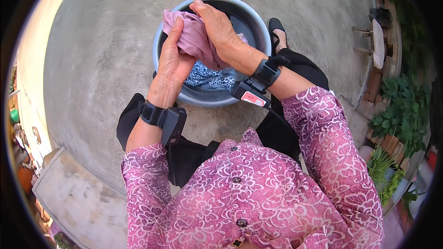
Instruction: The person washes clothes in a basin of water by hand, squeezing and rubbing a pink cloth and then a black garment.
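Both my hands grip a bunched piece of pink cloth point(197, 38) above a round metal basin point(258, 17). My left hand point(173, 52) has its thumb on top of the fabric and its palm turned up beneath it. Against the cloth's right side lies my right hand point(223, 34), back of the hand upward. Below the pink cloth, a blue patterned cloth point(209, 77) lies in the basin. Dark water point(242, 17) shows on the basin's far right, where a small pale bit of fabric point(243, 38) is partly hidden by my right wrist.
The basin stands on a concrete floor point(104, 58) between my knees. My shoe point(276, 26) is close to its right side. A small stool point(377, 43) stands by the brick edging point(373, 86) and leafy plants point(401, 110) at right. A grey slab point(86, 200) lies at lower left.
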{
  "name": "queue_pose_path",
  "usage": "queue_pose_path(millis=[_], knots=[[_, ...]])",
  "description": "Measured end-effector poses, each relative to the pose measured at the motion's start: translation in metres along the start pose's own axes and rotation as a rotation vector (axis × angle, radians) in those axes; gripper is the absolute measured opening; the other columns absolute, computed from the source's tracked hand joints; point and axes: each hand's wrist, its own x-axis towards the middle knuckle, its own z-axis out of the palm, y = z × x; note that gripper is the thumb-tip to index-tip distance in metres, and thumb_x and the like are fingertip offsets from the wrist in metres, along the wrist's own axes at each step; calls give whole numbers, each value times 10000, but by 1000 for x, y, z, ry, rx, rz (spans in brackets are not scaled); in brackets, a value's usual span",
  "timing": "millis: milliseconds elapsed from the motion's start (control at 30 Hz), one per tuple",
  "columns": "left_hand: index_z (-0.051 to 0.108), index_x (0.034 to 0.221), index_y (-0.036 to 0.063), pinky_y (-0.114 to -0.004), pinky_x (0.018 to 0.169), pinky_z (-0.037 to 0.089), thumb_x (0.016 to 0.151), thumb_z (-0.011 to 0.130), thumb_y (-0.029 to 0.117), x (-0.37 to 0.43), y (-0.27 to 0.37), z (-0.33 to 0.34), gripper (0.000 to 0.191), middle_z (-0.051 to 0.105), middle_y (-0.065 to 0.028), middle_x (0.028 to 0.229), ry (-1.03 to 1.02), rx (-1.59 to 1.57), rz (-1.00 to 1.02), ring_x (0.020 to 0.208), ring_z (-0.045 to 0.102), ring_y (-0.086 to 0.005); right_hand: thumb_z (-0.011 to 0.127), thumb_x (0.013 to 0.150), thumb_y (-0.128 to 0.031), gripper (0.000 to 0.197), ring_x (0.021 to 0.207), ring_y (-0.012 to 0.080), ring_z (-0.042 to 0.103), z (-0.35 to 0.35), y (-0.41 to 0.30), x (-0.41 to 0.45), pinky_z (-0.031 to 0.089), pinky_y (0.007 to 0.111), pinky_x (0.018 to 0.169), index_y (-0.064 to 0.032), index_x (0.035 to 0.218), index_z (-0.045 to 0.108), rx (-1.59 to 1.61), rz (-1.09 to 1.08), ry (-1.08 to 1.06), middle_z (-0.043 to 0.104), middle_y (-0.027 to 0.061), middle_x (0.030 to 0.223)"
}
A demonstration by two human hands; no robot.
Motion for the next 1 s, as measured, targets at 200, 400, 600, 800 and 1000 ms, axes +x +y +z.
queue_pose_path(millis=[200, 400, 600, 800, 1000], knots=[[430, 1237, 40, -439, 1001, 372, 946, 370, 377, -4, 16, 0, 449, 484, -135, 1255, 81, -157, 137, 1168, 472, -273, 654, 778, -394, 646, 1105, 228, 519, -26, 23, -18, 409, 309, 931, 42, 1216, 467, -44, 65, 23, 546, 177, 1177], [427, 1244, 47, -466, 1000, 367, 948, 307, 438, -5, 19, -3, 505, 474, -147, 1266, 49, -180, 125, 1177, 461, -299, 754, 664, -357, 709, 1205, 260, 431, -12, 53, -29, 382, 346, 964, 13, 1200, 474, -373, -163, -92, 518, 204, 1196], [420, 1258, 84, -511, 954, 397, 933, 412, 394, -5, 21, -13, 449, 472, -142, 1256, 48, -106, 85, 1166, 461, -320, 586, 783, -81, 171, 771, 226, 633, -9, 36, -21, 488, 302, 667, 1, 933, 574, -112, 147, 23, 649, 144, 885], [402, 1288, 146, -579, 942, 371, 932, 446, 350, -3, 11, -26, 413, 444, -121, 1283, 258, 85, -76, 1178, 440, -310, 486, 797, 21, 380, 893, 153, 585, -17, 19, -17, 462, 256, 790, -59, 1164, 541, -172, -186, 80, 604, 71, 1043], [502, 1173, 65, -451, 901, 457, 939, 401, 362, 8, 18, -33, 392, 541, -146, 1183, 86, -79, -120, 1034, 556, -285, 644, 677, -19, 376, 974, 191, 518, 2, -3, -39, 425, 298, 839, -68, 1041, 559, -281, -448, -264, 539, 61, 974]])
